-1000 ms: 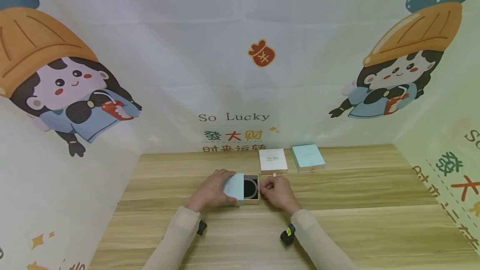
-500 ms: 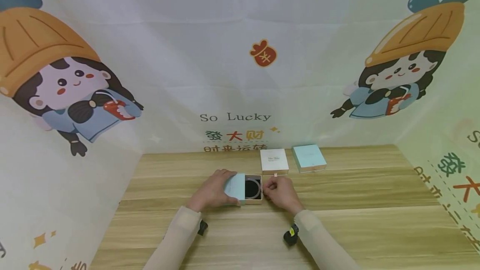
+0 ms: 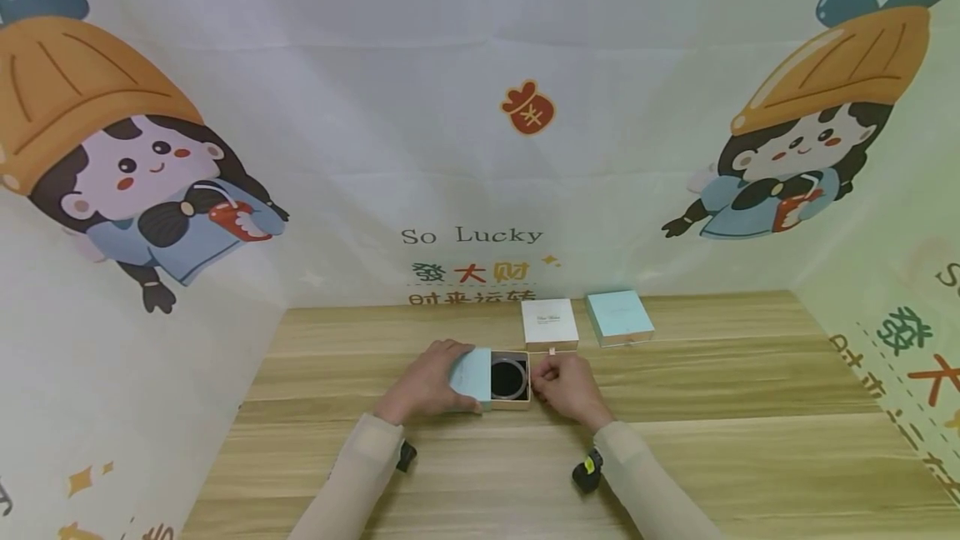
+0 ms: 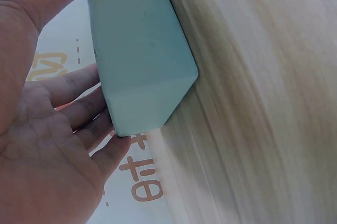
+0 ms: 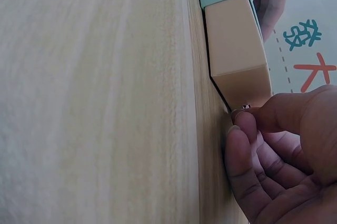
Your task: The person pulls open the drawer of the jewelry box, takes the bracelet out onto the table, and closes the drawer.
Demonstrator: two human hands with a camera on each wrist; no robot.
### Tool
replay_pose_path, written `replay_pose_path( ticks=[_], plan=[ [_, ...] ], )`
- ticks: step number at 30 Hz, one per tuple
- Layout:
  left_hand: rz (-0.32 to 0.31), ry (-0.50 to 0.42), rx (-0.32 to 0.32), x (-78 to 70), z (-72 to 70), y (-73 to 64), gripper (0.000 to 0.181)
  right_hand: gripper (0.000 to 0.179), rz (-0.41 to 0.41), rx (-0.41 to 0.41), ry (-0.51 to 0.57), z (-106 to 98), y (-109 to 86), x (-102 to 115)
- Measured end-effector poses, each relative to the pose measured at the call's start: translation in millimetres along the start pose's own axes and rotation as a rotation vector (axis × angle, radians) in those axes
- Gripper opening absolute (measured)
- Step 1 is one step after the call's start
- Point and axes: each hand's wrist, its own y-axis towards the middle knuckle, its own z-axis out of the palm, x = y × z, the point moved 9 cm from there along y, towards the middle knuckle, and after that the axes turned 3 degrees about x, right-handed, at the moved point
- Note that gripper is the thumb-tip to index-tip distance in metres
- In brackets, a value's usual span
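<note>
A light-blue drawer-style gift box sleeve (image 3: 471, 379) lies on the wooden table in front of the person. My left hand (image 3: 427, 383) holds it, thumb along the near side and fingers across the far side. Out of the sleeve's right end sticks a beige drawer (image 5: 237, 40), partly pulled out. Inside, a greyish bangle-like ring (image 3: 524, 379) rests on black lining; its left edge is right at the sleeve. At the drawer's right end my right hand (image 3: 570, 388) pinches a small pull tab (image 5: 245, 107) between thumb and forefinger, the tab mostly hidden by the fingertips.
Just behind the drawer stands a white box (image 3: 550, 323) with a small tab at its front. To its right is another light-blue box (image 3: 619, 317). A printed cloth backdrop (image 3: 360, 215) rises behind the table (image 3: 712, 357) and along both sides.
The drawer has slid farther right out of the sleeve, showing more of the ring. My right hand has moved right with it; my left hand has stayed on the sleeve.
</note>
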Motion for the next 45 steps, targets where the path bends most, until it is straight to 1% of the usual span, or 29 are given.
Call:
replay_pose_path(
  ticks=[4,9,14,18,23,28,32,36,39,42,45],
  plan=[
    [-0.003,-0.001,0.003,0.2,0.6,0.7,0.102,0.010,0.009,0.004,-0.011,-3,-0.2,-1],
    [0.005,0.002,-0.001,0.4,-0.9,0.0,0.101,0.009,0.012,-0.018,-0.030,-12,-0.4,-4],
    [-0.006,-0.003,-0.003,3.1,-1.6,-1.9,0.102,0.009,0.028,-0.011,-0.005,-14,1.8,-10],
    [0.000,-0.008,-0.008,3.3,-2.0,-1.6,0.102,0.008,0.040,-0.008,0.020,-15,2.4,-14],
    [0.002,-0.012,-0.009,3.1,-2.2,-1.6,0.102,0.006,0.032,-0.011,0.027,-17,0.9,-12],
    [-0.002,-0.022,-0.008,3.1,-1.8,-1.0,0.102,0.004,0.032,0.004,0.034,-16,-0.2,-13],
    [0.000,-0.022,-0.010,3.5,-1.3,-0.4,0.102,0.004,0.013,0.006,0.030,-17,-0.8,-13],
    [0.003,-0.021,-0.007,3.1,0.0,0.0,0.101,0.004,0.010,0.030,0.032,-17,-2.1,-13],
    [0.004,-0.025,-0.006,2.4,0.5,0.0,0.101,0.006,0.008,0.059,0.034,-16,-3.5,-12],
    [0.004,-0.026,-0.009,1.8,0.3,-0.1,0.101,0.011,-0.015,0.067,0.004,-19,-5.5,-9],
    [0.001,-0.027,-0.012,1.6,-0.1,-0.1,0.101,0.023,-0.059,0.071,-0.032,-24,-7.6,-3]
  ],
)
